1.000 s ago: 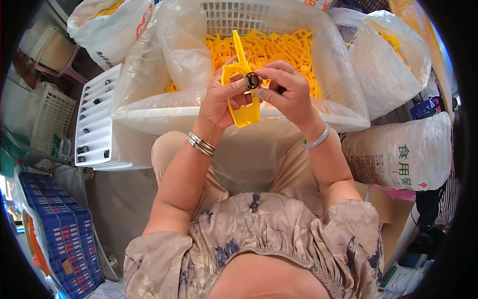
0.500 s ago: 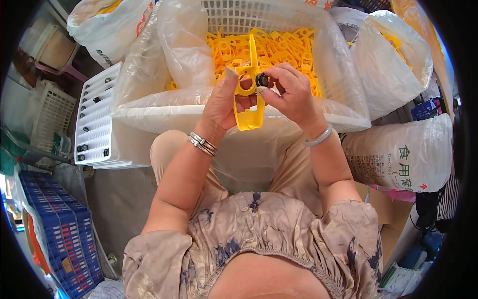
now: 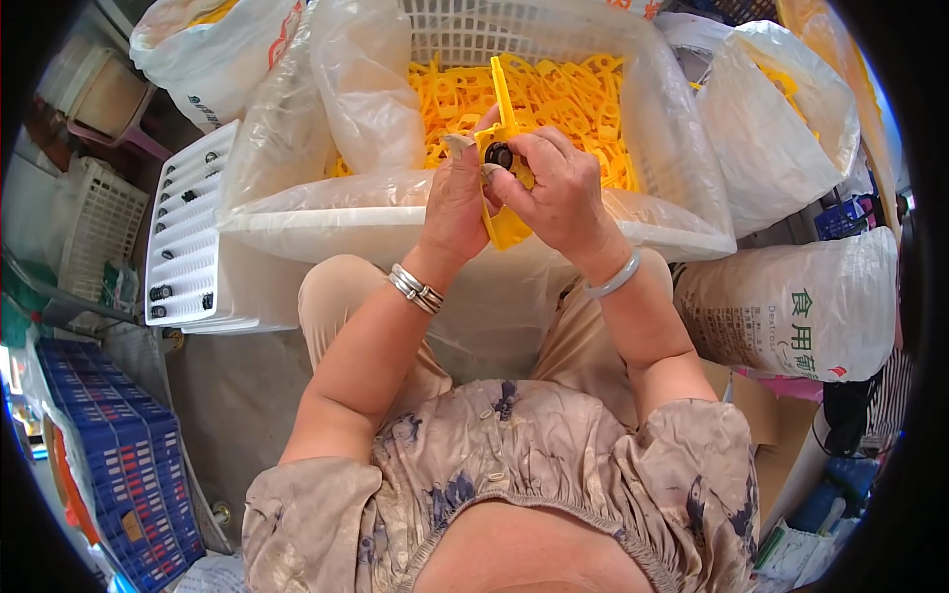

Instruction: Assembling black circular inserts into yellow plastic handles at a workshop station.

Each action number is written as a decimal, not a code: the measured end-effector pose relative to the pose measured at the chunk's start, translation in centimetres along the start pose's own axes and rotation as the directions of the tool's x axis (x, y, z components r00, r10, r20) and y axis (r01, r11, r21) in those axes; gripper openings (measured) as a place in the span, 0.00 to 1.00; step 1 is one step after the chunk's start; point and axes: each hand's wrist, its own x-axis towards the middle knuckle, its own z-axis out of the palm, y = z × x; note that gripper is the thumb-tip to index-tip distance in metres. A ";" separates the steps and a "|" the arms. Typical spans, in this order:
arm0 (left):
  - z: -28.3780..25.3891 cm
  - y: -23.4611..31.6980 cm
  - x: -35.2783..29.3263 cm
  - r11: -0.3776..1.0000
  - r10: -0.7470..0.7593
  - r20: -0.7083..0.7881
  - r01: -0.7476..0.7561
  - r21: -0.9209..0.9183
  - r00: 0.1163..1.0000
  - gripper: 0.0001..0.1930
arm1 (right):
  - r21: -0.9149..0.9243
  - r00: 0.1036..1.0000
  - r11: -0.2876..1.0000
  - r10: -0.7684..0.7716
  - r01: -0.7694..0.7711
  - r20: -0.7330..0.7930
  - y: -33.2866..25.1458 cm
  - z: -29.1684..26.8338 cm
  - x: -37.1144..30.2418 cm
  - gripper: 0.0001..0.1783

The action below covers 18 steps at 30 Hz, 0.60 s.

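Observation:
My left hand [image 3: 458, 203] grips a yellow plastic part [image 3: 508, 229] with a long narrow arm pointing away from me. A small round black piece [image 3: 499, 154] sits against the part's round opening, pinched by the thumb and fingers of my right hand [image 3: 560, 188]. Whether the black piece is seated in the opening I cannot tell; my fingers cover its edges. Both hands are above the near rim of a plastic-lined white crate [image 3: 682, 237], which holds a heap of similar yellow parts [image 3: 578, 94].
Left of the crate stands a white ribbed tray [image 3: 188, 242] with several black pieces. Stuffed white bags [image 3: 761, 128] flank the crate at the right, above a large printed sack [image 3: 791, 306]. A blue crate [image 3: 129, 465] is at the lower left.
The yellow part has turned and tilted in my left hand. My right hand has moved slightly left, bringing the black piece from beside the part onto its round opening.

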 end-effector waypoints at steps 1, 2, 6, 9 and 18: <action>0.1 0.0 0.0 0.999 0.019 -0.014 -0.018 0.029 1.000 0.37 | 0.000 1.000 1.000 0.001 -0.001 0.001 -0.1 0.0 0.0 0.11; 0.0 0.0 0.0 0.999 0.018 -0.015 -0.017 0.029 1.000 0.37 | -0.005 1.000 1.000 0.019 -0.019 0.005 -0.3 -0.1 0.1 0.11; -0.6 0.2 -0.2 0.997 0.041 0.057 -0.045 0.063 0.998 0.34 | -0.006 0.998 0.999 0.051 -0.051 0.024 -0.8 -0.1 0.1 0.11; -1.6 0.4 0.0 0.997 0.006 0.084 -0.013 0.082 0.996 0.33 | 0.015 0.998 0.998 0.052 -0.053 0.037 -0.7 -0.2 0.2 0.10; 1.1 1.3 -0.5 0.997 -0.031 -0.051 0.027 -0.069 0.998 0.21 | -0.138 0.996 0.990 0.048 -0.038 0.071 -0.5 -0.7 0.1 0.11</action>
